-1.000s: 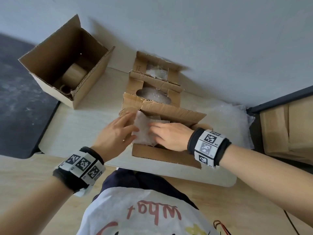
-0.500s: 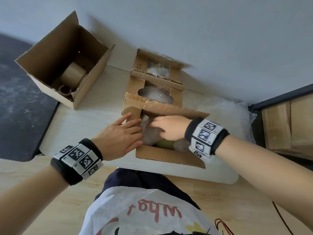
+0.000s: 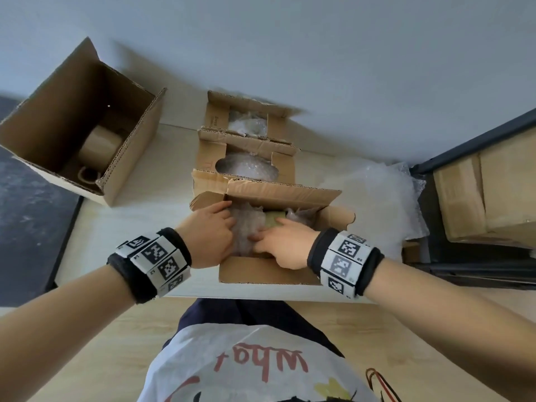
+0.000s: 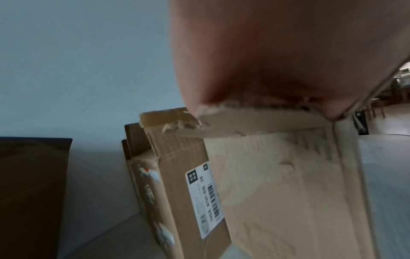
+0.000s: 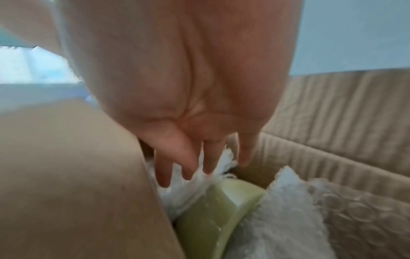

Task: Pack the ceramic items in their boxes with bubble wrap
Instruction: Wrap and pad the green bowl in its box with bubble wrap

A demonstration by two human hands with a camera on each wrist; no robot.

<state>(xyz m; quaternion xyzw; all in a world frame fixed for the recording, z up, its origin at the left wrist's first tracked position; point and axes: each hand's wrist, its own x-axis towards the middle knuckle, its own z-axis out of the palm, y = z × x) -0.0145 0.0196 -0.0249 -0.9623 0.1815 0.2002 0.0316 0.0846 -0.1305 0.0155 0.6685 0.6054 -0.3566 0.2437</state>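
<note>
Tucking bubble wrap [image 3: 246, 227] round the green ceramic piece [image 5: 213, 210] in the nearest box [image 3: 261, 274]: both hands, left hand [image 3: 208, 230] and right hand [image 3: 282, 242], press with relaxed, unclenched fingers; best push padding down evenly.

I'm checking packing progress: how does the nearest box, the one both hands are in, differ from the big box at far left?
The nearest box holds a green ceramic item padded with bubble wrap; the big box holds a bare beige mug with no wrap visible. Left hand and right hand press into the nearest box; the big box stands untouched. Both are open brown cardboard.
</note>
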